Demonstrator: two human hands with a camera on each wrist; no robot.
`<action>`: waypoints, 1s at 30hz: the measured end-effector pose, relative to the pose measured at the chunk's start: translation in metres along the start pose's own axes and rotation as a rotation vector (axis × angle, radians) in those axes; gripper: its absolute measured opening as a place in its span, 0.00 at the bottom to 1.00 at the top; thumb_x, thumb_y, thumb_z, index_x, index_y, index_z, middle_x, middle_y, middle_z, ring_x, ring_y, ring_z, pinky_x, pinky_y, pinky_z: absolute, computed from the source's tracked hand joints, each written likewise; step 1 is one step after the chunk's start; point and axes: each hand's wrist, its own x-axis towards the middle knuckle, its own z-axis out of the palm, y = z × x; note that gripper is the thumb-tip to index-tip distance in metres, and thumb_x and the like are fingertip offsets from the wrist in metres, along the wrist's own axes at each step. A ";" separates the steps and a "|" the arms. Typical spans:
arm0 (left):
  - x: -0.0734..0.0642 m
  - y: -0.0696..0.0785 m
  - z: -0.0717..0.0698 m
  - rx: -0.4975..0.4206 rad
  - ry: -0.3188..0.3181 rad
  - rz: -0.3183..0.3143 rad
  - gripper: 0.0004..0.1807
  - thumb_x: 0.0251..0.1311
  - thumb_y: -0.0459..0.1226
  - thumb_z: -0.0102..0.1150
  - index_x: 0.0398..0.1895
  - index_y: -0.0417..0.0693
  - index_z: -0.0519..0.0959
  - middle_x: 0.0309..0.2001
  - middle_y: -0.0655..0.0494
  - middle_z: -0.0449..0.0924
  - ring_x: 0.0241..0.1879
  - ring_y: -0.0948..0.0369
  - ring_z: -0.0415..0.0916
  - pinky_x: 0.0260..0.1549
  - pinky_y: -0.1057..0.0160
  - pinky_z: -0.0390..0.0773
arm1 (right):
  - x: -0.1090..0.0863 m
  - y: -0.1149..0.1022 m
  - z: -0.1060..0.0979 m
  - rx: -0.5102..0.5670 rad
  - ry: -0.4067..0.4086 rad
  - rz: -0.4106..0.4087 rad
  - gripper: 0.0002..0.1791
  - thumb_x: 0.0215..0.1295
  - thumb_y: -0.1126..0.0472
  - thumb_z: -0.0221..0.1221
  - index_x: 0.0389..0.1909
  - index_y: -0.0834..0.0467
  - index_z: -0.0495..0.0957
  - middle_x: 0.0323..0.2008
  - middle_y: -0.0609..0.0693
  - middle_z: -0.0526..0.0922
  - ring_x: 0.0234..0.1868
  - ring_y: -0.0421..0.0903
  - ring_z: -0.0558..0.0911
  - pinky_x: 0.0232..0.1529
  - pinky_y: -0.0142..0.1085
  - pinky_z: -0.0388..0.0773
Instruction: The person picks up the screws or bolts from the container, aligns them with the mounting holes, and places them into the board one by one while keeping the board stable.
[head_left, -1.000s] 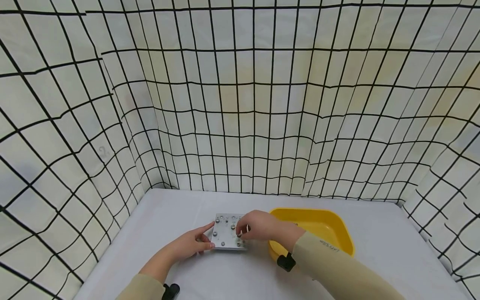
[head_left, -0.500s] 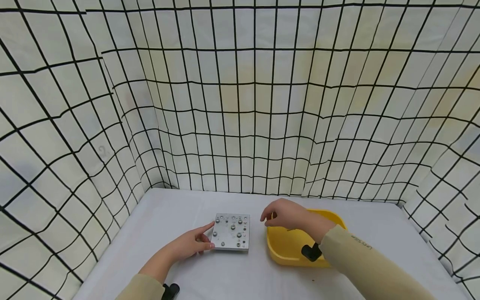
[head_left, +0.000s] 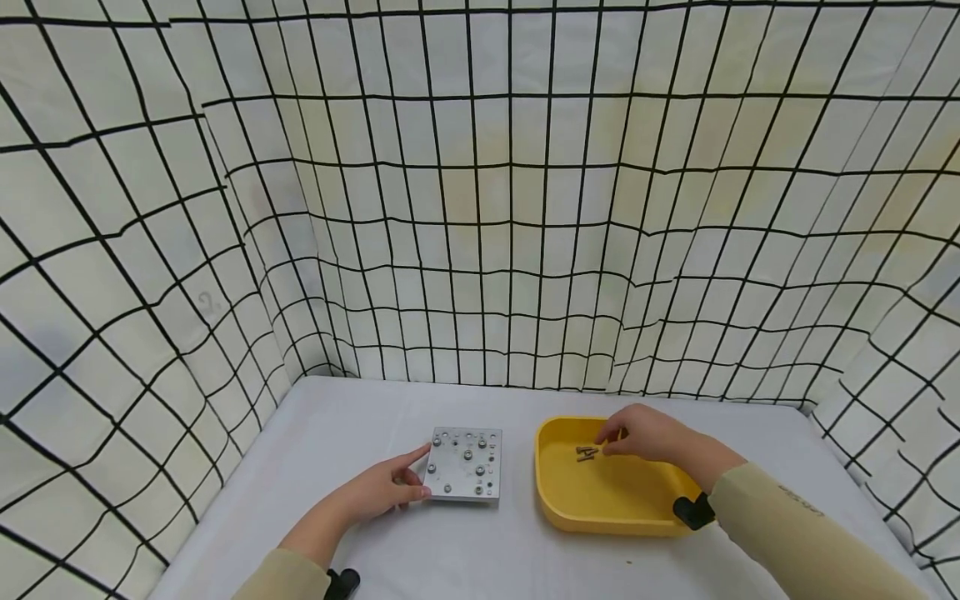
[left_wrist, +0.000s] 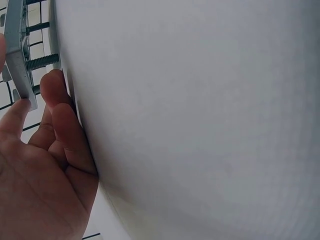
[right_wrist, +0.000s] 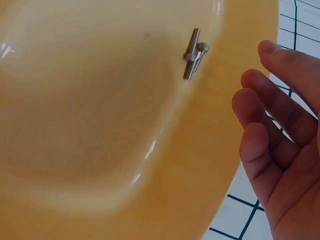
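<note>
A square silver metal plate (head_left: pixel 456 468) stands just off the white table, with several bolts (head_left: pixel 468 455) set in its holes. Threaded bolt shanks (left_wrist: pixel 44 61) stick out of its underside in the left wrist view. My left hand (head_left: pixel 381 487) grips the plate's left side, thumb at the near corner and index finger at the far part of that edge. Over the back of a yellow tray (head_left: pixel 600 504) is my right hand (head_left: pixel 647 433), fingers loosely bent and nothing between them. Several loose bolts (head_left: pixel 586 457) lie just left of its fingertips, on the tray floor.
The tray is right of the plate, with a strip of white tablecloth (head_left: pixel 517 483) between them. A small dark speck (head_left: pixel 628 562) lies on the cloth in front of the tray. White walls with a black grid (head_left: pixel 480 250) enclose the table's back and sides.
My right hand has left the bolts on the plate and moved right to the tray, uncovering the plate's right side and the loose bolts. The left hand keeps its grip.
</note>
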 end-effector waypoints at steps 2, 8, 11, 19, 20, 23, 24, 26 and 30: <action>0.000 0.001 0.000 0.002 0.003 -0.003 0.45 0.57 0.48 0.70 0.76 0.54 0.61 0.37 0.56 0.77 0.30 0.59 0.74 0.32 0.59 0.73 | -0.001 0.004 -0.001 0.015 0.000 0.024 0.08 0.63 0.59 0.67 0.42 0.51 0.88 0.32 0.40 0.80 0.34 0.43 0.76 0.35 0.37 0.77; 0.000 0.001 0.000 0.011 0.006 -0.007 0.44 0.57 0.47 0.70 0.76 0.54 0.61 0.37 0.57 0.77 0.30 0.59 0.74 0.31 0.60 0.73 | -0.001 0.005 -0.004 0.023 -0.003 0.026 0.07 0.63 0.60 0.67 0.42 0.51 0.87 0.31 0.41 0.80 0.33 0.44 0.76 0.35 0.38 0.76; 0.000 0.001 0.000 0.008 0.002 -0.006 0.44 0.58 0.47 0.70 0.76 0.54 0.61 0.37 0.56 0.77 0.30 0.59 0.74 0.31 0.60 0.73 | 0.001 0.003 -0.003 0.003 -0.016 0.008 0.07 0.63 0.61 0.67 0.41 0.52 0.87 0.30 0.41 0.79 0.33 0.43 0.76 0.34 0.37 0.76; 0.000 -0.001 0.000 -0.002 -0.011 0.014 0.44 0.58 0.47 0.70 0.77 0.54 0.60 0.37 0.56 0.77 0.30 0.58 0.74 0.31 0.59 0.73 | 0.011 -0.002 0.006 -0.128 -0.066 -0.010 0.03 0.62 0.60 0.68 0.36 0.50 0.87 0.29 0.41 0.77 0.33 0.43 0.73 0.38 0.39 0.73; 0.000 -0.002 0.000 -0.004 -0.013 0.016 0.44 0.58 0.48 0.70 0.77 0.54 0.60 0.37 0.56 0.77 0.30 0.58 0.74 0.31 0.59 0.73 | 0.012 -0.002 0.007 -0.143 -0.070 -0.013 0.03 0.62 0.60 0.68 0.36 0.49 0.87 0.29 0.40 0.77 0.33 0.42 0.73 0.38 0.39 0.73; 0.001 -0.004 0.000 -0.007 -0.020 0.020 0.45 0.58 0.49 0.70 0.77 0.55 0.60 0.37 0.56 0.77 0.30 0.58 0.74 0.31 0.60 0.73 | 0.015 -0.003 0.009 -0.157 -0.089 -0.014 0.04 0.63 0.62 0.67 0.35 0.49 0.87 0.29 0.41 0.77 0.33 0.43 0.73 0.38 0.39 0.73; 0.001 -0.004 0.000 -0.009 -0.022 0.022 0.45 0.58 0.49 0.70 0.77 0.55 0.60 0.37 0.56 0.77 0.31 0.58 0.74 0.31 0.60 0.73 | 0.016 -0.003 0.009 -0.163 -0.096 -0.020 0.04 0.63 0.62 0.67 0.34 0.49 0.87 0.29 0.41 0.77 0.33 0.43 0.73 0.38 0.39 0.73; 0.000 -0.004 0.000 -0.007 -0.021 0.026 0.45 0.58 0.49 0.69 0.77 0.54 0.60 0.37 0.56 0.77 0.30 0.58 0.74 0.31 0.60 0.73 | 0.018 -0.005 0.010 -0.167 -0.106 -0.030 0.04 0.63 0.63 0.66 0.34 0.49 0.87 0.29 0.41 0.77 0.33 0.43 0.73 0.38 0.39 0.74; -0.001 -0.003 -0.001 -0.009 -0.017 0.032 0.44 0.58 0.48 0.69 0.77 0.54 0.60 0.37 0.56 0.77 0.30 0.58 0.74 0.30 0.61 0.73 | 0.021 -0.006 0.012 -0.174 -0.112 -0.032 0.04 0.62 0.63 0.67 0.33 0.50 0.87 0.29 0.41 0.77 0.33 0.43 0.73 0.40 0.40 0.73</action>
